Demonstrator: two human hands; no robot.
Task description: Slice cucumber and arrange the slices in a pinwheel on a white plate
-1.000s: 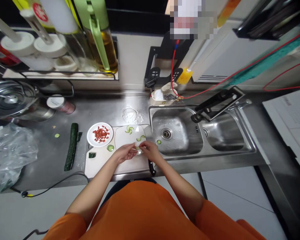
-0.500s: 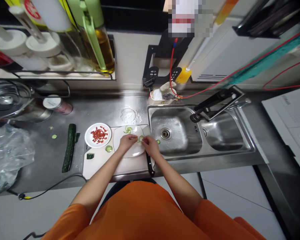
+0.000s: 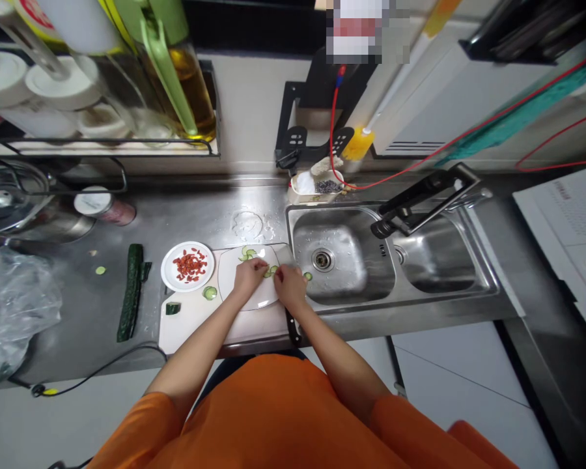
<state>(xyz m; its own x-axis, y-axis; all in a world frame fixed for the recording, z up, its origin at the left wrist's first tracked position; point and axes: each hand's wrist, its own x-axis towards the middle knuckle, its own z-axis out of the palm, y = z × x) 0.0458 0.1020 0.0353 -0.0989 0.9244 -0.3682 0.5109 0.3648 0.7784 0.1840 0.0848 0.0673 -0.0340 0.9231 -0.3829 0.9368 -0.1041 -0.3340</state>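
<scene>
Over a white plate, my left hand and my right hand sit close together with fingertips pinched. Between them are thin cucumber slices, and each hand's fingers appear closed on the edge of one. More curved cucumber slices rest at the plate's far rim. The plate is on a pale cutting board. A stack of cucumber slices and a dark green cucumber chunk are left of the plate. Beside my right wrist shows a black knife handle; its blade is largely hidden.
A white dish of red bits sits at the board's far left corner. Further left are a long cucumber and a plastic bag. To the right lies a double sink with a black faucet.
My right hand has shifted slightly left and turned, its fingers lower over the plate. My left hand stays near the slices. The whole view has moved a little.
</scene>
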